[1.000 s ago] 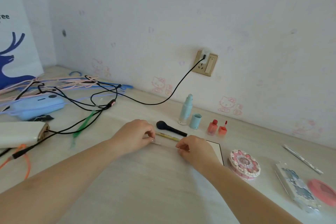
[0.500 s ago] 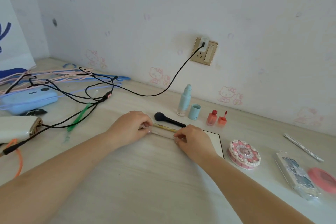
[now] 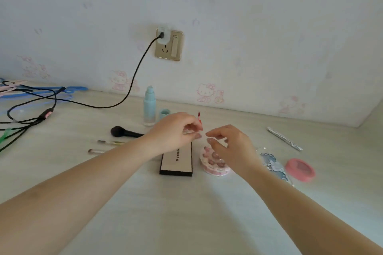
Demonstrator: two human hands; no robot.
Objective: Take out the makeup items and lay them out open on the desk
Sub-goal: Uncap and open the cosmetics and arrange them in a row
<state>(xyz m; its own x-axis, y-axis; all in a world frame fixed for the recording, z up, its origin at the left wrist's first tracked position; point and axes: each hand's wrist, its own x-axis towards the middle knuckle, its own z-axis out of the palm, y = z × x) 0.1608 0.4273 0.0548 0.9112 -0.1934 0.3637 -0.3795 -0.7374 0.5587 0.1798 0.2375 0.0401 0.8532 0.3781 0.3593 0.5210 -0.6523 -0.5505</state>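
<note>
A person's two hands meet above the middle of a pale wood-grain desk [image 3: 186,213], partway through laying out makeup. The left hand [image 3: 173,132] has its fingers curled, and a small red lip-tint applicator wand [image 3: 199,119] stands up just behind its fingertips; whether the hand actually pinches it, or only covers it, cannot be told. The right hand [image 3: 230,145] hangs beside it with loosely bent fingers, fingertips nearly touching the left's, and no object shows in its grip.

Most items already lie spread out. A beige rectangular palette box with black edges [image 3: 177,160] sits under the left wrist, a round pink-and-white flower-decorated compact [image 3: 215,166] just to its right beneath the right hand. Farther right lie a blue patterned case in clear wrap [image 3: 273,163], a round pink lid [image 3: 300,170] and a slim silver foil-wrapped stick [image 3: 284,138]. At the far side stands a pale blue pump bottle [image 3: 149,106] with its pale blue cap [image 3: 164,113] off beside it. To the left lie a black powder brush [image 3: 124,132] and two thin clear-handled brushes [image 3: 103,147].

The step appears to be the lip tint near the bottle. Next likely comes settling wand and bottle steadily, so neither tips nor smears.

A black cable [image 3: 132,80] runs from a gold wall socket [image 3: 169,44].
</note>
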